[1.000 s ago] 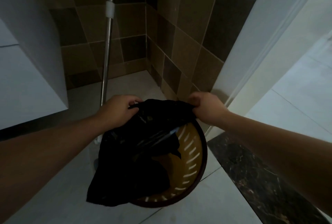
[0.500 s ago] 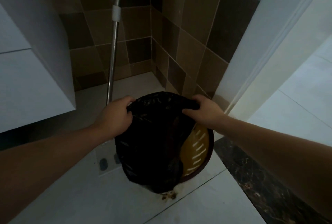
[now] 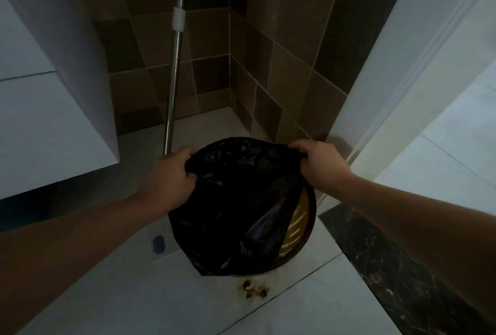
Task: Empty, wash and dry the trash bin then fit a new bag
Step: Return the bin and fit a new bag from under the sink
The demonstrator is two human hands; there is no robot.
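Note:
A round yellow-brown slotted trash bin [image 3: 302,227] with a dark rim stands on the white floor tiles in a corner. A black plastic bag [image 3: 236,211] is spread over most of its mouth; only a strip of the bin's inner wall shows at the right. My left hand [image 3: 171,176] grips the bag's edge at the bin's left side. My right hand [image 3: 319,162] grips the bag's edge at the far right side. The bag's lower flap hangs over the bin's near rim.
A metal mop pole [image 3: 174,74] leans in the brown-tiled corner behind the bin. A white cabinet [image 3: 53,130] stands at the left, a white door frame [image 3: 402,71] at the right. A dark marble threshold [image 3: 389,267] and a brown stain [image 3: 252,290] lie on the floor.
Both hands have pulled the bag's edge apart and stretched it wider over the bin's mouth. More of the bin is covered now than a second ago.

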